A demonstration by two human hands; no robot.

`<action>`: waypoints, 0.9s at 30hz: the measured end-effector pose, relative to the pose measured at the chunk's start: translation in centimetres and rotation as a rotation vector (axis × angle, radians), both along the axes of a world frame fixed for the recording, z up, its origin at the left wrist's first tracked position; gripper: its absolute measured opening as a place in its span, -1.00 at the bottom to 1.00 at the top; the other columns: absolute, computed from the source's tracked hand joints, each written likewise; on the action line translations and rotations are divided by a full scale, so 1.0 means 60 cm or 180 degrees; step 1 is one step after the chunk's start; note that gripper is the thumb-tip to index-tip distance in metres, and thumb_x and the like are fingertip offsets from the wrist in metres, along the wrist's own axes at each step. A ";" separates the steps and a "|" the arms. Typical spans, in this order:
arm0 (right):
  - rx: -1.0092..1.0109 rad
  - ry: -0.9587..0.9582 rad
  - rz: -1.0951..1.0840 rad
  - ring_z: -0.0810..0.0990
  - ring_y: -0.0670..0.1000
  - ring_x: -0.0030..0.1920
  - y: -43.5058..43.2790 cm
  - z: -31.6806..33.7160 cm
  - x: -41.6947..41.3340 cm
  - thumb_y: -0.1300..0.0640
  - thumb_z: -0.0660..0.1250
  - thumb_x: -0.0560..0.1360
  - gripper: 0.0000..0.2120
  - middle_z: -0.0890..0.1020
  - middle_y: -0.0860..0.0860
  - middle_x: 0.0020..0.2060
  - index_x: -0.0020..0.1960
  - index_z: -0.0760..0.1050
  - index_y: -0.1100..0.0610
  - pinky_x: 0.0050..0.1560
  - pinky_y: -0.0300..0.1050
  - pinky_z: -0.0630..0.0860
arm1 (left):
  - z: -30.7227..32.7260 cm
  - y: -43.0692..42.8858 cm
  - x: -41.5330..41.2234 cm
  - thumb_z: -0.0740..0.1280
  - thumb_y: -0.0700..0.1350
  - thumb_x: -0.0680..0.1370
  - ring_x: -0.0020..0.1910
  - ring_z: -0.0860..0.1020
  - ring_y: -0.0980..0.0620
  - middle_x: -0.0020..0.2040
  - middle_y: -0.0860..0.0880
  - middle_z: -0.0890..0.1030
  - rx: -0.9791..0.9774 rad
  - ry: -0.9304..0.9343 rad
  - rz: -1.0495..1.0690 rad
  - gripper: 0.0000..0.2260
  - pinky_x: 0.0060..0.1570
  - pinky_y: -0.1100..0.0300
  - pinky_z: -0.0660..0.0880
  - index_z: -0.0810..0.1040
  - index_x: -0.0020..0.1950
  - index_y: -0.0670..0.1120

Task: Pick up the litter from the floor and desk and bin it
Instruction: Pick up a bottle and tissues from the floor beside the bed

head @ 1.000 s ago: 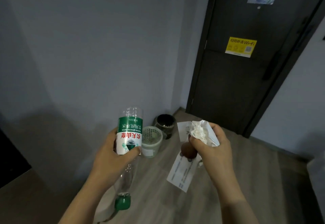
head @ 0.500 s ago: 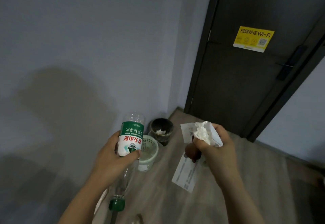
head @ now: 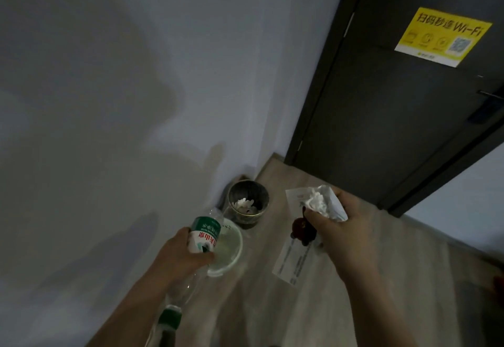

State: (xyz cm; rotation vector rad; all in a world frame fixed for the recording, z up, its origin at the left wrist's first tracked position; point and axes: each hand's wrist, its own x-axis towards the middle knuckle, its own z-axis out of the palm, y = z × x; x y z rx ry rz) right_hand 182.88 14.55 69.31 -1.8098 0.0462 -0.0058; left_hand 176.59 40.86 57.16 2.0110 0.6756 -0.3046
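Both bare forearms reach forward; the left hand [head: 181, 254] curls round a bottle [head: 204, 237], the right hand [head: 343, 232], knuckles up, pinches crumpled paper [head: 317, 202]

The left hand [head: 177, 258] grips a clear plastic bottle [head: 205, 237] around its green-and-white label, with the green cap [head: 169, 318] pointing down towards the person. The right hand [head: 343, 240] pinches a crumpled white tissue [head: 317, 204], a printed paper slip [head: 291, 263] and a small dark reddish thing [head: 301, 231] that is too blurred to name. On the wooden floor [head: 272, 314], in the corner by the wall, stands a dark round bin [head: 246, 217] with white scraps inside. A pale green basket [head: 234, 254] sits just beside it. A dark door [head: 381, 128] carries a yellow Wi-Fi sticker [head: 443, 37].
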 end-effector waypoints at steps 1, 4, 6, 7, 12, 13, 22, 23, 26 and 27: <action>-0.0010 0.0051 0.0013 0.62 0.00 -0.17 0.004 -0.005 0.023 0.31 0.41 0.45 -0.74 0.64 0.01 -0.14 0.07 0.53 0.04 -0.23 -0.14 0.54 | -0.013 0.004 0.021 0.54 -0.02 0.33 -0.11 0.55 0.07 -0.03 0.03 0.55 0.0034 0.0117 0.0002 -0.48 -0.25 0.24 0.47 0.37 0.17 -0.02; -0.0031 0.0198 0.0128 0.62 0.08 -0.15 0.014 -0.033 0.107 0.30 0.40 0.46 -0.76 0.63 0.06 -0.14 0.04 0.52 0.04 -0.19 -0.01 0.56 | -0.053 0.016 0.086 0.53 -0.01 0.34 -0.05 0.53 0.01 0.03 -0.02 0.53 0.0155 0.0393 -0.0066 -0.45 -0.20 0.24 0.45 0.37 0.22 -0.08; -0.0097 0.0285 0.0199 0.62 0.06 -0.16 0.019 -0.060 0.173 0.28 0.41 0.45 -0.76 0.62 0.04 -0.14 0.01 0.51 -0.01 -0.21 0.01 0.59 | -0.081 0.020 0.131 0.53 -0.01 0.34 -0.05 0.53 0.01 0.04 -0.04 0.53 0.0146 0.0541 -0.0064 -0.45 -0.22 0.25 0.45 0.37 0.22 -0.10; -0.0133 0.0331 0.0261 0.62 0.02 -0.18 0.022 -0.073 0.208 0.26 0.42 0.46 -0.74 0.61 0.01 -0.15 -0.01 0.50 -0.07 -0.28 -0.07 0.59 | -0.094 0.020 0.154 0.53 -0.01 0.34 -0.05 0.53 0.00 0.04 -0.05 0.53 0.0147 0.0615 -0.0024 -0.44 -0.20 0.24 0.47 0.37 0.22 -0.10; -0.0322 0.0542 0.0599 0.62 -0.11 -0.29 0.032 -0.144 0.386 0.26 0.43 0.45 -0.69 0.58 -0.08 -0.17 -0.07 0.46 -0.14 -0.49 -0.37 0.45 | -0.157 0.013 0.256 0.54 0.03 0.33 0.09 0.53 -0.04 0.17 -0.10 0.53 0.0181 0.1019 0.0116 -0.36 0.01 0.21 0.49 0.34 0.29 -0.10; -0.0428 0.0603 0.0675 0.61 -0.10 -0.28 0.033 -0.157 0.417 0.26 0.43 0.44 -0.68 0.57 -0.09 -0.16 -0.08 0.46 -0.15 -0.47 -0.36 0.46 | -0.166 0.010 0.274 0.54 0.05 0.33 0.15 0.53 -0.06 0.22 -0.11 0.52 0.0209 0.1118 0.0144 -0.31 0.04 0.21 0.47 0.32 0.34 -0.12; -0.0855 0.1040 0.1170 0.58 -0.07 -0.18 0.077 -0.290 0.612 0.27 0.45 0.40 -0.67 0.57 -0.09 -0.19 -0.12 0.45 -0.14 -0.17 -0.05 0.57 | -0.272 0.010 0.394 0.50 0.12 0.37 0.23 0.50 -0.09 0.29 -0.13 0.50 0.0214 0.1733 0.0516 -0.27 0.08 0.17 0.43 0.29 0.40 -0.13; -0.0893 0.1064 0.1208 0.59 -0.06 -0.19 0.083 -0.310 0.627 0.28 0.45 0.40 -0.67 0.58 -0.08 -0.20 -0.12 0.45 -0.13 -0.19 -0.07 0.56 | -0.289 0.015 0.407 0.51 0.10 0.36 0.22 0.50 -0.10 0.28 -0.14 0.51 0.0209 0.1753 0.0526 -0.29 0.09 0.17 0.43 0.31 0.39 -0.14; -0.0894 0.1201 0.1245 0.61 -0.04 -0.24 0.096 -0.359 0.653 0.32 0.44 0.39 -0.69 0.61 -0.04 -0.23 -0.11 0.50 -0.08 -0.27 -0.15 0.54 | -0.321 0.029 0.433 0.52 0.08 0.36 0.23 0.49 -0.11 0.27 -0.15 0.51 0.0276 0.1731 0.0483 -0.28 0.16 0.12 0.45 0.32 0.40 -0.16; -0.0897 0.1263 0.1242 0.61 -0.06 -0.25 0.100 -0.378 0.660 0.33 0.43 0.39 -0.69 0.61 -0.04 -0.24 -0.10 0.50 -0.07 -0.28 -0.18 0.52 | -0.335 0.036 0.441 0.51 0.07 0.37 0.25 0.48 -0.12 0.29 -0.16 0.49 0.0310 0.1747 0.0427 -0.26 0.18 0.10 0.44 0.30 0.43 -0.17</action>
